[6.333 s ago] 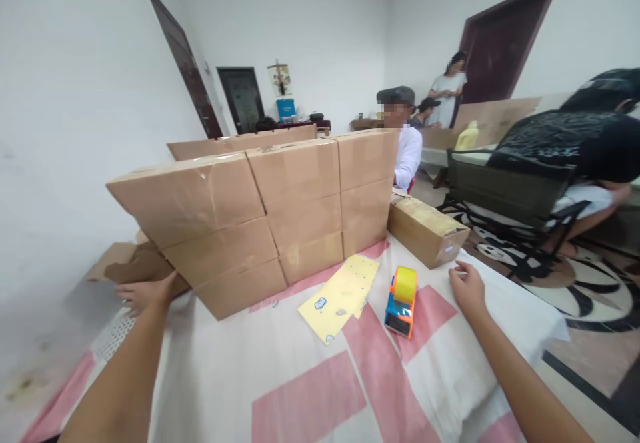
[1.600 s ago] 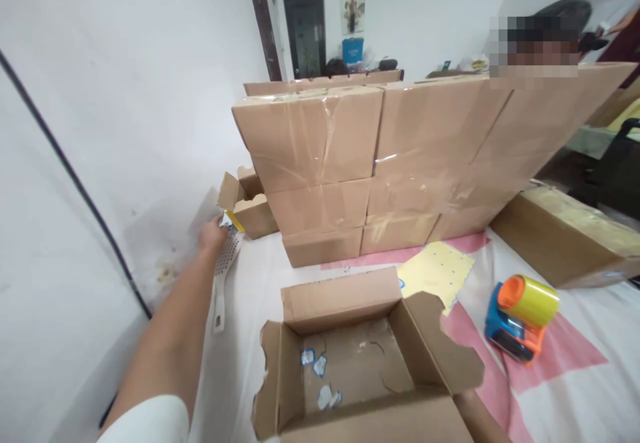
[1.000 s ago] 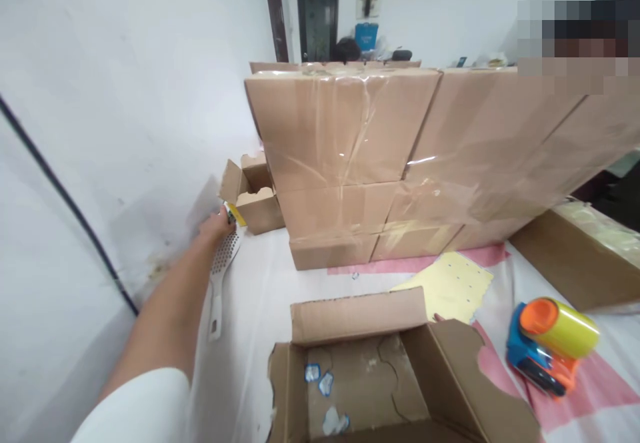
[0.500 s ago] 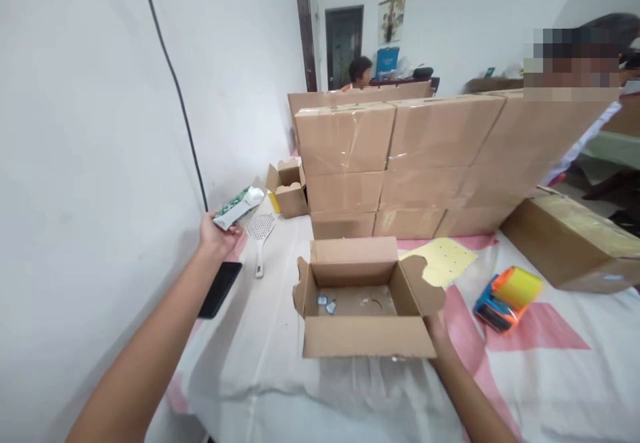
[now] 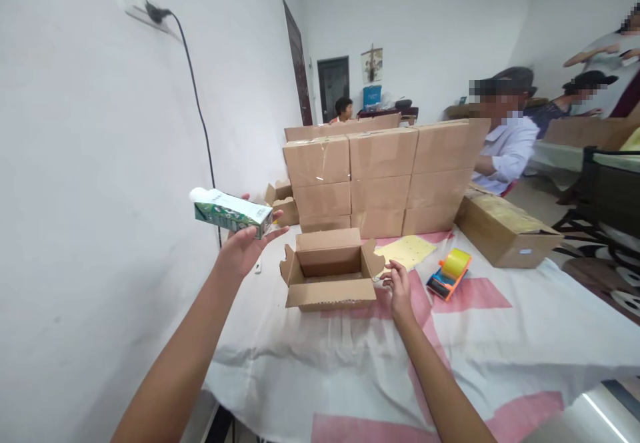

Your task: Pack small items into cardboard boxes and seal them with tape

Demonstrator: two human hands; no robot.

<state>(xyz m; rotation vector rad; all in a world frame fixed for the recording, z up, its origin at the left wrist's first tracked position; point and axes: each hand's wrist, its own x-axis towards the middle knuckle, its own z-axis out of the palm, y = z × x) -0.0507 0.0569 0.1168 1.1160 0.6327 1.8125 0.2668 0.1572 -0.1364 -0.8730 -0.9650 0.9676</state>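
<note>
My left hand (image 5: 245, 248) holds up a green and white carton (image 5: 227, 213) with a rounded white end, over the table's left side. An open cardboard box (image 5: 331, 293) stands on the cloth in front of me, its flaps spread outward. Most of its floor is hidden behind the front flap. Beside the box's right flap is my right hand (image 5: 398, 284), its fingers loosely bent and apart, holding nothing. Past it lie a yellow sheet (image 5: 407, 251) with small dark spots and an orange and blue tape dispenser (image 5: 450, 273) with yellow tape.
A wall of stacked taped cartons (image 5: 381, 179) rises behind the box. Another carton (image 5: 505, 239) stands at the right, a small open box (image 5: 286, 213) at the back left. A black cable (image 5: 203, 119) runs down the wall. A person in a white shirt (image 5: 513, 143) sits beyond.
My left hand has brought the carton rightward, turning it so its green side shows. My right hand has come out from behind the box's right flap. The view has swung upward and rightward.
</note>
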